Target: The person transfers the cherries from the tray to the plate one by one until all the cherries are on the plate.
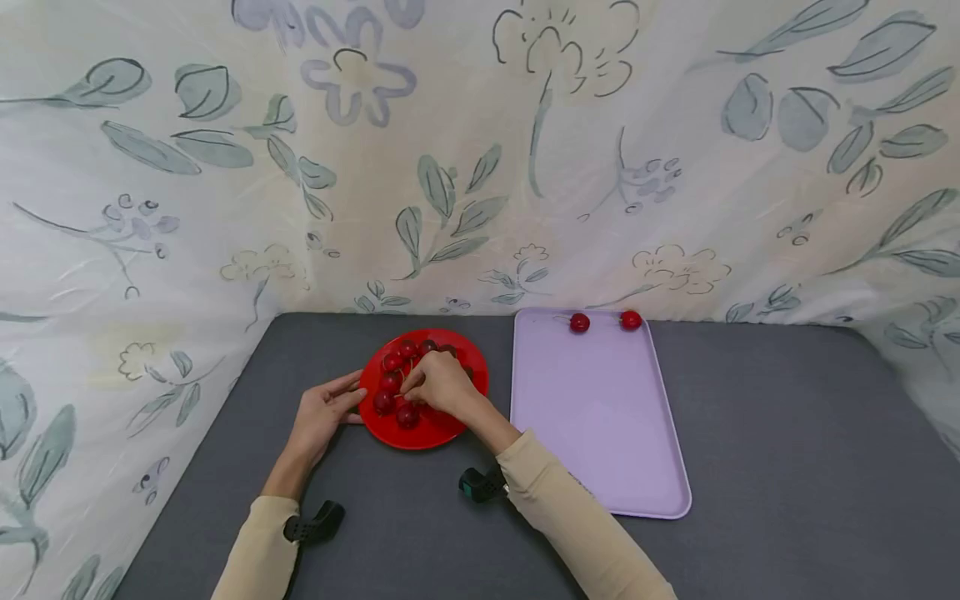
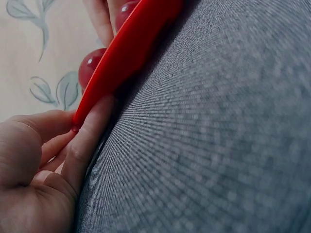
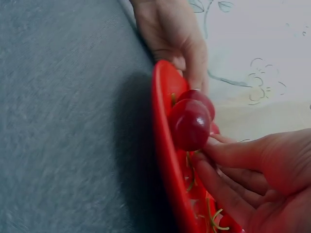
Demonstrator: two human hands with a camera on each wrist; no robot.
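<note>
A red plate (image 1: 431, 429) with several dark red cherries (image 1: 393, 362) sits on the grey table. My left hand (image 1: 352, 400) pinches the plate's left rim (image 2: 126, 53) between thumb and fingers (image 2: 90, 131). My right hand (image 1: 416, 392) reaches over the plate with curled fingers. In the right wrist view its fingertips (image 3: 218, 148) pinch one cherry (image 3: 188, 124) just above the plate's rim (image 3: 163, 131), and my left hand (image 3: 175, 34) shows behind.
A lilac tray (image 1: 600, 433) lies right of the plate, with two cherries (image 1: 579, 322) (image 1: 631, 319) at its far edge. Flower-printed cloth (image 1: 480, 167) walls the back and both sides. The grey table (image 1: 787, 467) stretches to the right.
</note>
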